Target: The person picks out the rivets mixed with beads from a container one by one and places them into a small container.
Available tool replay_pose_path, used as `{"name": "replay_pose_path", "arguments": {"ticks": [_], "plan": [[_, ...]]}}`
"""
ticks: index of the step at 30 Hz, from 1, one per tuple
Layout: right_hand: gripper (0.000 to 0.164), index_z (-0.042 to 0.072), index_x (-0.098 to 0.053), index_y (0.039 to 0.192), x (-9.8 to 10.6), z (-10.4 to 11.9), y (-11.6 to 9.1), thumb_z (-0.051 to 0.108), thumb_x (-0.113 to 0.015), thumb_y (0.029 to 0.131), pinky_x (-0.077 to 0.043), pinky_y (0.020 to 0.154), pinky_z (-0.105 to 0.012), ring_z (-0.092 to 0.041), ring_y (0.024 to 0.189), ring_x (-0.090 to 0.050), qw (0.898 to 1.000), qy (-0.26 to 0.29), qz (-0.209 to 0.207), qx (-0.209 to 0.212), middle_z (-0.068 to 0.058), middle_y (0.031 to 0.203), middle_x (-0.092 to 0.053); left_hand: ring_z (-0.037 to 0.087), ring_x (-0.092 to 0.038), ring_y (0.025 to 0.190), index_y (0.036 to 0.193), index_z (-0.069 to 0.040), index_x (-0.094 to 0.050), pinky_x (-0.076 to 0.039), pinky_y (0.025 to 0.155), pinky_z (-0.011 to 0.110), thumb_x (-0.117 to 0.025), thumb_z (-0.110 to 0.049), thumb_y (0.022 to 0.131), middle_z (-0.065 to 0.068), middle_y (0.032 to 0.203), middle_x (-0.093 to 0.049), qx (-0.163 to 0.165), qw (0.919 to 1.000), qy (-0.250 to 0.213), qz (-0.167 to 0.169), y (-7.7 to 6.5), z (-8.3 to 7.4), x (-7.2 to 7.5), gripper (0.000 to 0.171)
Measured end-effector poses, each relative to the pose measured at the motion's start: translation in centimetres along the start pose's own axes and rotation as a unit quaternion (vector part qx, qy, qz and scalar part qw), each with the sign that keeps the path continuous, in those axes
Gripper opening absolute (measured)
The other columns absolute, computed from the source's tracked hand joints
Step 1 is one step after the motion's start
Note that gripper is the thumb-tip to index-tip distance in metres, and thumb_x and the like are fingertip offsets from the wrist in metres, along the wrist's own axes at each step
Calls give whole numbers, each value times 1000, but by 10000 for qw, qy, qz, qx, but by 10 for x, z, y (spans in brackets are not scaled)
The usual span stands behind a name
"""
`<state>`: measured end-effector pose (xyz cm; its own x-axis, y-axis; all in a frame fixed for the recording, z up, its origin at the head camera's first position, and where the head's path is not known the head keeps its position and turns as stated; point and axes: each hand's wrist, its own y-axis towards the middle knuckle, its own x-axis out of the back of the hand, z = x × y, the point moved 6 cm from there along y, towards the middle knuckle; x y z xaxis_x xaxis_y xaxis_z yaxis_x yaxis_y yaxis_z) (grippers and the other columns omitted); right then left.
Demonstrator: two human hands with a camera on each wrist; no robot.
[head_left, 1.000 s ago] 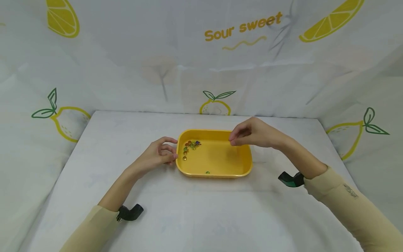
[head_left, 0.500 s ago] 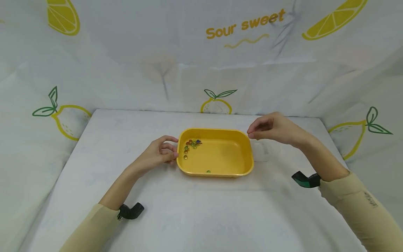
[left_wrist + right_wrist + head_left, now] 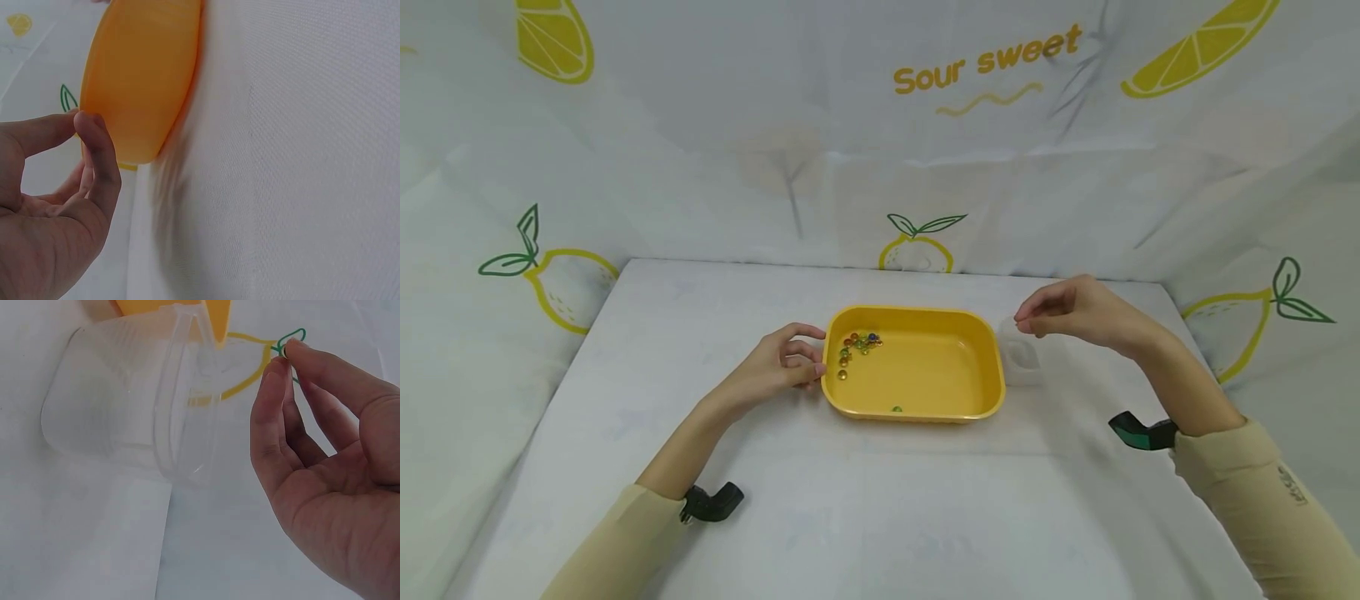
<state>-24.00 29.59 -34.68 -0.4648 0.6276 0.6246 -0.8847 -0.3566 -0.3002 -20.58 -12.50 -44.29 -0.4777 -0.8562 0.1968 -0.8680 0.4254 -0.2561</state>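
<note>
In the head view a shallow yellow plastic tray (image 3: 917,367) stands mid-table, with several small coloured glass marbles (image 3: 853,343) gathered at its left end. One green marble (image 3: 897,409) lies by its front wall. My left hand (image 3: 775,360) grips the tray's left rim between thumb and fingers. My right hand (image 3: 1078,312) is raised over a clear plastic container (image 3: 1022,358) just right of the tray. In the right wrist view its thumb and fingertips pinch a small marble (image 3: 284,352), mostly covered by the fingers, close beside the container's open mouth.
A white cloth covers the table (image 3: 865,517). Behind it hangs a white curtain (image 3: 715,167) printed with lemons. Both wrists wear a black camera mount (image 3: 713,503).
My right hand has moved right, from over the tray's right end to above the clear container, bringing the container into sight. The left hand stays on the tray rim.
</note>
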Motion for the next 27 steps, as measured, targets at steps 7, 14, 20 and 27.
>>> {"name": "replay_pose_path", "arguments": {"ticks": [7, 14, 20, 27], "plan": [[24, 1, -76, 122, 0, -18, 3, 16, -74, 103, -63, 90, -21, -17, 100, -76, 9999, 85, 7, -144, -3, 111, -82, 27, -71, 90, 152, -8, -48, -64, 84, 32, -73, -13, 101, 15, 117, -68, 14, 10000, 8, -8, -1, 0, 0, 57], [22, -2, -76, 121, -5, -30, 8, 8, -74, 102, -66, 92, -31, -20, 98, -79, 9997, 113, 167, -103, -18, 116, -80, 28, -72, 90, 152, -8, -48, -64, 84, 32, -73, -12, 101, 14, 116, -68, 19, 10000, 11, -15, -1, -1, 0, 57], [22, -6, -75, 120, -11, -35, 11, 4, -73, 101, -66, 93, -38, -19, 99, -80, 9987, 321, 377, -84, -23, 117, -79, 28, -72, 90, 152, -7, -48, -63, 84, 31, -73, -12, 101, 14, 116, -68, 12, 10000, 36, -15, -1, -1, -1, 57], [22, -6, -75, 120, -15, -36, 14, 4, -74, 101, -66, 93, -36, -18, 98, -80, 9978, 334, 559, -121, -23, 118, -78, 28, -72, 90, 152, -7, -47, -64, 84, 32, -72, -12, 101, 14, 117, -68, -14, 10000, 32, -11, -1, -2, -1, 57]]}}
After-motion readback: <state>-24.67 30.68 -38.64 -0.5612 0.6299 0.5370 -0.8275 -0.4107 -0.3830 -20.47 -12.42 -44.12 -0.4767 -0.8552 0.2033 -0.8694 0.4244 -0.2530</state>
